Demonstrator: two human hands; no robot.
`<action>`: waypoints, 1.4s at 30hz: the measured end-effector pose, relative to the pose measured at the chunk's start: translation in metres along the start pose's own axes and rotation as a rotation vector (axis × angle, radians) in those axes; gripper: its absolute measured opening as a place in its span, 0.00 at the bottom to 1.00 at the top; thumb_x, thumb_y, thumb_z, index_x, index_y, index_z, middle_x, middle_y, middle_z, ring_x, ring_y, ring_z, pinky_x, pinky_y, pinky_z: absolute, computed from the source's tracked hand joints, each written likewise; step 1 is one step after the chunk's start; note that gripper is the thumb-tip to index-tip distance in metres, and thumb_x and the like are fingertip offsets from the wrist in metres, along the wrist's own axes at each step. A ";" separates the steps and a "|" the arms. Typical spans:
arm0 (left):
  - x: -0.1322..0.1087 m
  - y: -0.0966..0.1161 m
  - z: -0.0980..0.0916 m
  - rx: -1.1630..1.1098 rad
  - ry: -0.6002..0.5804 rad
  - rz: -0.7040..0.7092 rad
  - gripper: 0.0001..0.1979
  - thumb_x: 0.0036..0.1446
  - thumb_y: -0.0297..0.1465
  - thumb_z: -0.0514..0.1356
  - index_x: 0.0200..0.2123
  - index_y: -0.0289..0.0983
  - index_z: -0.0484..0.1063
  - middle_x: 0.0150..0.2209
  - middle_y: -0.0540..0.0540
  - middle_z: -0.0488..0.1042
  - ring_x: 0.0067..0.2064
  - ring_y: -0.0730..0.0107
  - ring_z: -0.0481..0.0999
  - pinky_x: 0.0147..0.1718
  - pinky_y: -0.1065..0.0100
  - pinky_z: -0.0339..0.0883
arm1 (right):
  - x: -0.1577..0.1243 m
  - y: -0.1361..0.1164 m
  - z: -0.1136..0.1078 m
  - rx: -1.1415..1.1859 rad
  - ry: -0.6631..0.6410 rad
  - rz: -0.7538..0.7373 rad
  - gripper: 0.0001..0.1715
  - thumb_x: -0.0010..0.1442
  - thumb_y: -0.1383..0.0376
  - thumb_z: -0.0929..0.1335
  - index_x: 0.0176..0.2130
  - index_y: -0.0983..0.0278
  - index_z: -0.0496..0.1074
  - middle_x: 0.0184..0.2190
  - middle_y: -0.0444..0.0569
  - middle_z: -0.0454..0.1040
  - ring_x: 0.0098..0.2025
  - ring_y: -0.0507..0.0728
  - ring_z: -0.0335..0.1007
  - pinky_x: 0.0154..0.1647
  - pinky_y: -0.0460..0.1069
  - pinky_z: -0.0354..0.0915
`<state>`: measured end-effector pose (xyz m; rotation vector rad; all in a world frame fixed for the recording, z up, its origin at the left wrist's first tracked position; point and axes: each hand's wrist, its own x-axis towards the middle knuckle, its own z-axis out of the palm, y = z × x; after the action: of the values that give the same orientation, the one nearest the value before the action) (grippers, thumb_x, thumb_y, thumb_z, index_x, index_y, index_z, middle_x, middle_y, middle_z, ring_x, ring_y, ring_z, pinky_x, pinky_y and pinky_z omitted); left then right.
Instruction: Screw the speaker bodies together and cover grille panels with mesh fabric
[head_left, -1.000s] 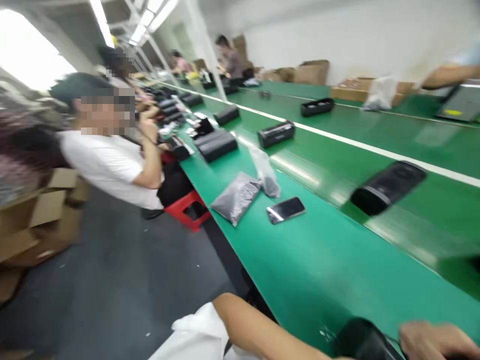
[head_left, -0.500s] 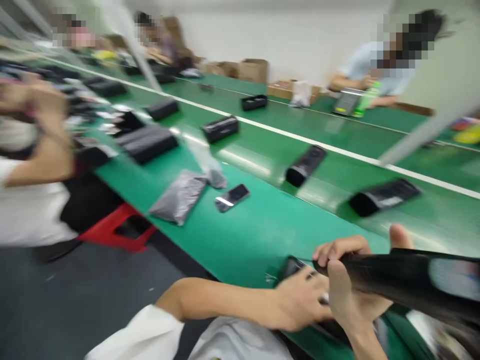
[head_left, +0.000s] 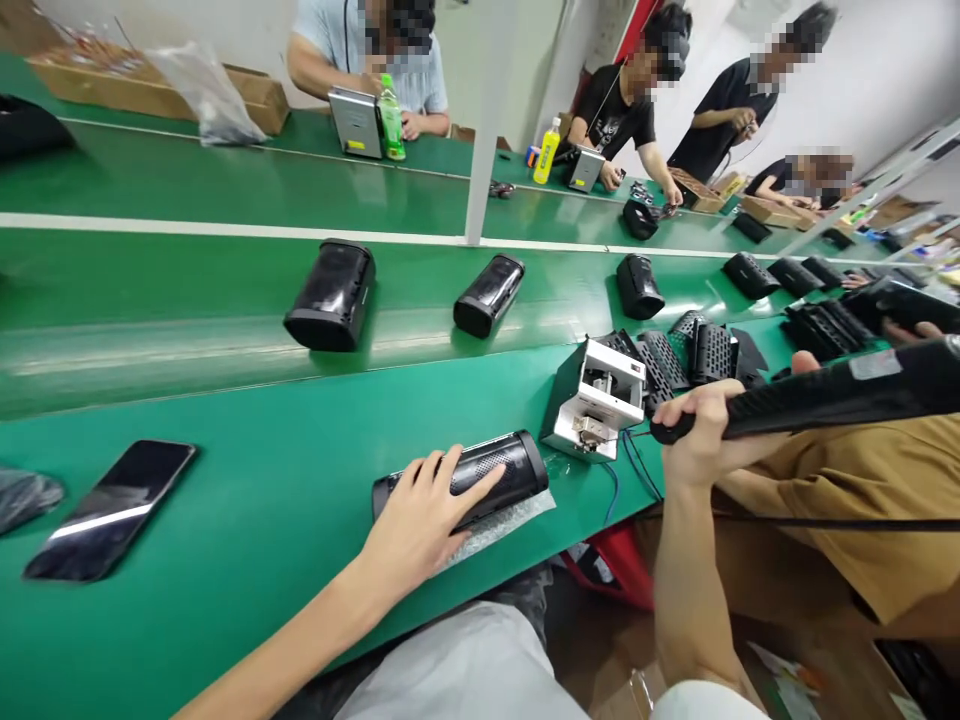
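Observation:
A black cylindrical speaker housing (head_left: 517, 462) with a perforated face lies on the green table, partly over a translucent plastic sheet (head_left: 517, 518). My left hand (head_left: 424, 505) grasps it, fingers spread across its top and thumb on the near side. Fingers wrapped round, my right hand (head_left: 701, 430) holds a black electric screwdriver (head_left: 817, 398) raised at the right, its tip end pointing left. Between the two hands stands a metal-faced screw feeder (head_left: 600, 400) with an open front.
A phone (head_left: 112, 510) lies at the left. More black housings (head_left: 334, 295) rest along the far strip. Perforated black covers (head_left: 712, 350) are piled behind the feeder. A person in brown (head_left: 862, 500) sits close at right; co-workers occupy the opposite side, beyond a white post (head_left: 484, 130).
The view has swung right and sharpened. My hands, close together before, are now apart: the left on the housing, the right still holding the screwdriver.

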<state>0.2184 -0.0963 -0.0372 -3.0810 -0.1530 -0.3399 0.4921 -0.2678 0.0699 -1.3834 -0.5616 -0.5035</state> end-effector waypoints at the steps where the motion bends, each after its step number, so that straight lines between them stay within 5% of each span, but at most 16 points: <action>1: 0.002 0.000 0.002 0.004 0.001 0.001 0.57 0.48 0.40 0.82 0.76 0.56 0.58 0.66 0.30 0.71 0.59 0.37 0.78 0.54 0.46 0.75 | -0.002 0.004 0.003 0.002 -0.009 -0.039 0.15 0.64 0.59 0.71 0.32 0.59 0.61 0.20 0.34 0.64 0.15 0.50 0.61 0.18 0.48 0.65; 3: 0.004 0.000 0.006 -0.007 -0.007 -0.003 0.56 0.49 0.41 0.82 0.76 0.56 0.59 0.66 0.30 0.71 0.60 0.38 0.78 0.54 0.46 0.76 | -0.006 0.010 0.010 -0.002 -0.046 -0.072 0.12 0.65 0.61 0.72 0.41 0.59 0.64 0.22 0.33 0.67 0.15 0.50 0.63 0.19 0.47 0.65; 8: 0.003 0.004 0.008 -0.031 -0.006 -0.021 0.46 0.58 0.48 0.76 0.75 0.56 0.62 0.67 0.29 0.71 0.60 0.38 0.77 0.55 0.45 0.75 | -0.025 0.014 0.013 0.020 -0.178 0.025 0.26 0.65 0.65 0.73 0.57 0.58 0.59 0.26 0.30 0.69 0.16 0.50 0.64 0.19 0.46 0.66; 12: 0.004 0.008 0.003 -0.025 -0.003 -0.032 0.38 0.66 0.51 0.68 0.75 0.56 0.62 0.66 0.30 0.72 0.60 0.39 0.77 0.55 0.45 0.75 | -0.040 -0.004 -0.007 0.080 -0.185 0.128 0.14 0.64 0.60 0.74 0.41 0.60 0.66 0.19 0.32 0.66 0.13 0.50 0.61 0.15 0.45 0.62; 15: 0.005 0.010 0.000 -0.044 -0.057 -0.049 0.37 0.68 0.51 0.65 0.76 0.58 0.60 0.68 0.29 0.70 0.63 0.38 0.76 0.58 0.44 0.74 | -0.042 -0.035 -0.022 0.170 -0.258 0.128 0.20 0.64 0.59 0.72 0.26 0.60 0.62 0.13 0.35 0.61 0.11 0.50 0.57 0.13 0.45 0.60; 20: 0.005 0.011 -0.004 -0.067 -0.117 -0.079 0.36 0.70 0.50 0.64 0.77 0.58 0.59 0.69 0.29 0.68 0.65 0.36 0.75 0.60 0.43 0.73 | -0.050 -0.071 -0.017 0.353 -0.431 0.095 0.16 0.66 0.64 0.68 0.27 0.62 0.64 0.14 0.36 0.61 0.12 0.49 0.56 0.15 0.44 0.62; 35: 0.005 0.013 -0.004 -0.092 -0.130 -0.078 0.37 0.71 0.50 0.63 0.77 0.59 0.56 0.70 0.29 0.67 0.66 0.36 0.74 0.61 0.42 0.72 | -0.069 -0.059 0.002 0.361 -0.495 0.077 0.15 0.70 0.65 0.68 0.30 0.62 0.66 0.18 0.37 0.63 0.16 0.49 0.60 0.18 0.45 0.65; 42: 0.004 0.015 -0.006 -0.098 -0.127 -0.095 0.38 0.68 0.50 0.66 0.77 0.59 0.58 0.70 0.31 0.68 0.65 0.38 0.75 0.61 0.43 0.73 | -0.100 -0.030 0.011 0.248 -0.501 0.147 0.19 0.72 0.58 0.71 0.32 0.59 0.62 0.19 0.36 0.63 0.17 0.51 0.60 0.19 0.47 0.64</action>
<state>0.2224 -0.1113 -0.0305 -3.2001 -0.2958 -0.1592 0.3951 -0.2602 0.0295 -1.2991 -0.8874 0.0414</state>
